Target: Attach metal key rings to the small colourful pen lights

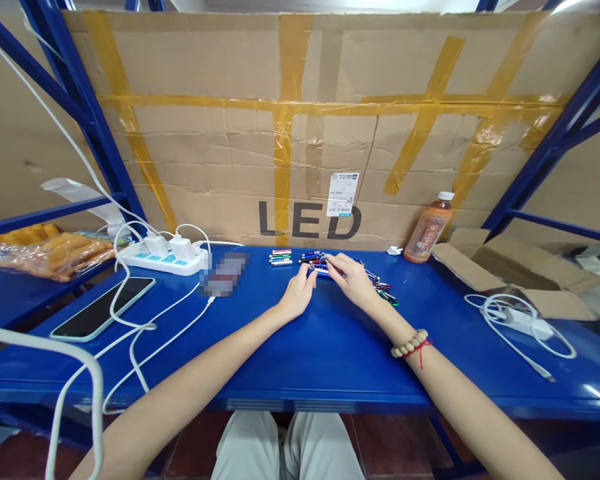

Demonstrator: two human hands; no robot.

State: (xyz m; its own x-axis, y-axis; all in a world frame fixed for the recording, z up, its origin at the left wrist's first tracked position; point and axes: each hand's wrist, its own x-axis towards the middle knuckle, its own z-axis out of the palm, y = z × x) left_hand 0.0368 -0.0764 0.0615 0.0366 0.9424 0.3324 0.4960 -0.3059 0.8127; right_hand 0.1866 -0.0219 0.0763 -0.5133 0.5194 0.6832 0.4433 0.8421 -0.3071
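Both hands meet at the far middle of the blue table [330,347]. My left hand [298,293] has its fingers curled and pinches the end of a small keychain flashlight [319,268]. My right hand [351,278] pinches the other end of the same small flashlight. Around the hands lies a loose pile of small keychain flashlights with carabiner clips [385,292]. A neat row of several small flashlights [281,257] lies just left of the hands. A bead bracelet with a red thread [410,344] circles my right wrist.
A white power strip [161,256] with chargers and cables sits at the left, beside a phone [103,308]. An orange drink bottle [429,229] stands at the back right. An open cardboard box [515,267] and a coiled white cable [520,320] lie at the right. Taped cardboard forms the back wall.
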